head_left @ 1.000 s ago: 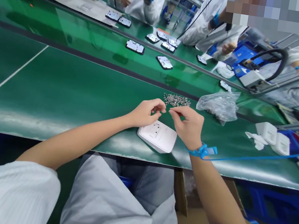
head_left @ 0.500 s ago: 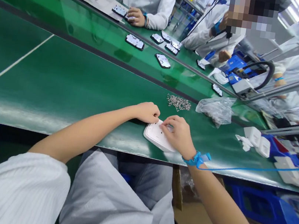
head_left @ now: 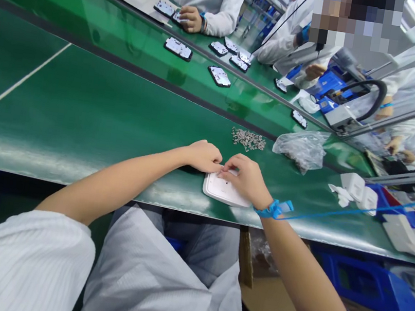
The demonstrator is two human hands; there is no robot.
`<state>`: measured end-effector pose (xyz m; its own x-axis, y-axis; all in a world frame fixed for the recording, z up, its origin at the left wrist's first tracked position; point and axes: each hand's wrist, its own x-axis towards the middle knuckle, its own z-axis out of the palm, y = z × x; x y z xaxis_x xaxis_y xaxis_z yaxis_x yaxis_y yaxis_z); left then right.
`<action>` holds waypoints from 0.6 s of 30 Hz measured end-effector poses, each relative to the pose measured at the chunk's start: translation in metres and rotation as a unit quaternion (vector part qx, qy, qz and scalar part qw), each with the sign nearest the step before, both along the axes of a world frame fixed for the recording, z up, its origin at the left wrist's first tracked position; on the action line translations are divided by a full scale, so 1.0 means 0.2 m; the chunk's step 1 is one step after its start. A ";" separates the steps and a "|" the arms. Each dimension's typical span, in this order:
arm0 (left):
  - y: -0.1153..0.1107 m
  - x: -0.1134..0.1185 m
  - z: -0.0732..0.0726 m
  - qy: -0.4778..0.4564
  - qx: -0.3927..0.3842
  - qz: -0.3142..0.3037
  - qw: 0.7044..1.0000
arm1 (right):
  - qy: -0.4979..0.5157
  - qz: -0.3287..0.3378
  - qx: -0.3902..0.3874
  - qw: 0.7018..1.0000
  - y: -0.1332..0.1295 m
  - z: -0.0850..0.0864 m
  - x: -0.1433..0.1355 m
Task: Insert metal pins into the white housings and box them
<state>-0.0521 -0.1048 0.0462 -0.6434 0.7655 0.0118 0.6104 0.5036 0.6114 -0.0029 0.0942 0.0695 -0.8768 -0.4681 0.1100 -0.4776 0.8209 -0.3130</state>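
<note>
A white plastic housing (head_left: 221, 191) with rounded corners and a few small dark holes lies on the green work surface near its front edge. My left hand (head_left: 205, 156) is curled closed at the housing's far left edge, its thumb side touching it. Over the right part of the housing, my right hand (head_left: 245, 178) has thumb and fingertips pinched together at its surface. What either hand's fingers enclose is hidden or too small to name. A blue wrist strap (head_left: 273, 208) is on my right wrist. Beyond my hands lies a pile of small metal parts (head_left: 248, 139).
A clear plastic bag (head_left: 300, 148) sits right of the pile. White housings (head_left: 353, 186) stand farther right. Across a dark rail, the green conveyor carries several black-framed circuit units (head_left: 179, 48). Co-workers sit opposite, one with a hand (head_left: 191, 19) on a unit. A blue cord (head_left: 358, 212) runs right from my wrist.
The housing has turned slightly and now lies more level with the table edge. My right hand has shifted slightly up and left. Units on the conveyor have moved left.
</note>
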 end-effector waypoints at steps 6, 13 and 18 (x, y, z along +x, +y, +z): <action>0.01 0.01 -0.01 0.024 -0.003 0.013 1.000 | 0.111 0.063 -0.030 0.991 0.10 0.05 0.10; 0.01 0.02 -0.01 0.038 -0.012 0.022 0.999 | 0.141 0.123 0.013 0.982 0.14 0.00 0.25; 0.02 0.03 -0.02 0.049 -0.010 0.028 0.998 | 0.185 0.126 0.005 0.975 0.13 -0.05 0.28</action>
